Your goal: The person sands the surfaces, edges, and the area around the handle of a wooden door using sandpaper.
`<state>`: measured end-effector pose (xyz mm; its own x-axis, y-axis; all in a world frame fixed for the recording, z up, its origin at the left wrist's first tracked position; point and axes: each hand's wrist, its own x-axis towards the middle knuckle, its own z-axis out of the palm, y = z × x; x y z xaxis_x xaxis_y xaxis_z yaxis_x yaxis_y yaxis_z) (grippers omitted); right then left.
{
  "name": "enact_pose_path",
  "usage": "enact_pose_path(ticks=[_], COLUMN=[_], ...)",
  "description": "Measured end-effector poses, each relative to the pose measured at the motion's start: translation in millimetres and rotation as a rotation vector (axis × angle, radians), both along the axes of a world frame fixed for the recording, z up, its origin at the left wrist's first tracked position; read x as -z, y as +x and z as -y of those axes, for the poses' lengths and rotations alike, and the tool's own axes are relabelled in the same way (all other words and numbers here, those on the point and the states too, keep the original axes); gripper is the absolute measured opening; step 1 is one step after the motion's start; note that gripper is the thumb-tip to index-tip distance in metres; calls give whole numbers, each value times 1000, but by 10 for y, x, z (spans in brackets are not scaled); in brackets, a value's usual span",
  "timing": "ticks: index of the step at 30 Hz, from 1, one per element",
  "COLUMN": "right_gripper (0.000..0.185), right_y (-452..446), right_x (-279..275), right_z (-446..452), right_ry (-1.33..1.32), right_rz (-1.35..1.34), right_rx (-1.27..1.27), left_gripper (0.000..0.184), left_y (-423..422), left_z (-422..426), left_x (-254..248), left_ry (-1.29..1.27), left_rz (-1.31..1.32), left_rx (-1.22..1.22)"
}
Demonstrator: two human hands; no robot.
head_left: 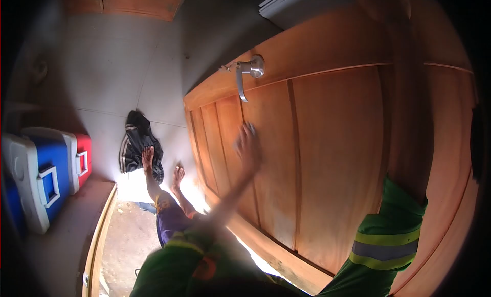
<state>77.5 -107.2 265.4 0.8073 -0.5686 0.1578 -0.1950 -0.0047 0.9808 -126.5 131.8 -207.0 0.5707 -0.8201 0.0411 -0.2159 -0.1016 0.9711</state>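
The door [337, 159] is seen filling the space from 12 to 5 o'clock, its handle [250, 69] set near 12 with the lever pointed toward 6. The left hand [250, 149] is held close to the centre, over the panels on the 6 o'clock side of the handle; its fingers are curled around a small grey item [249, 128], too blurred to be identified. The right arm [409, 118] is stretched up across the door toward 1 o'clock, where the right hand [386, 4] is lost in shadow; how far it is opened, and whether anything is gripped, cannot be told. Toward 9 o'clock, a black cloth [137, 133] is spread on the floor [102, 82], with one bare foot [148, 156] placed on it. Farther out, a blue cooler [55, 156] and a red cooler [84, 166] are stood side by side.
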Motion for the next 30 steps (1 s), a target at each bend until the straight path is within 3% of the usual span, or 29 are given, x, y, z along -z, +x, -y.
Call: enact_pose_path(ticks=[1, 3, 5, 7, 9, 13, 15, 17, 19, 20, 22, 24, 26, 29, 30], right_gripper=[25, 27, 29, 28, 28, 28, 28, 28, 29, 29, 30, 30, 31, 32, 32], right_y=[25, 39, 16, -17, -69, 48, 9, 20, 24, 19, 36, 42, 22, 2, 0], right_x=[5, -15, -33, -35, 26, -28, -27, -14, -10, 20, 0, -21, -21, -34, -27], right_z=[87, 98, -50, 17, 52, 65, 93, 71, 70, 72, 67, 95, 119, 118, 123], right_ry=[2, 31, 92, 77, 82, 54, 44, 37, 31, 34, 29, 28, 36, 31, 32], right_rz=[25, 9, -74, -66, -59, -33, -46, -57, -64, -61, -56, -53, -44, -48, -49], right_rx=[72, 144, 157, 150, 157, 58, 12, 36, 50, 58, 72, 73, 79, 86, 88], left_gripper=[70, 69, 71, 74, 74, 69, 70, 73, 74, 72, 71, 72, 74, 77, 76], left_y=[-282, -472, -369, 309, 477, -348, -622, -476, 78, 337, 413, -15, -224, -12, 125], left_z=[-424, -631, -635, 92, 583, -439, -644, -715, -51, 207, 255, -107, -761, -957, -897], left_x=[-201, -707, -1115, -1332, -779, -458, -628, -1077, -1012, -923, -638, -155, -513, -1057, -1214], left_ry=[118, 161, 10, -247, -238, 64, -30, -206, -103, -33, 24, 2, -65, -335, -366], left_rz=[-241, -242, 242, -168, -148, -387, -359, -32, 70, -240, -396, -101, -275, 17, -415], left_rx=[181, 387, 437, 152, -122, 74, 204, 237, 231, 105, -47, -90, 68, 214, 228])
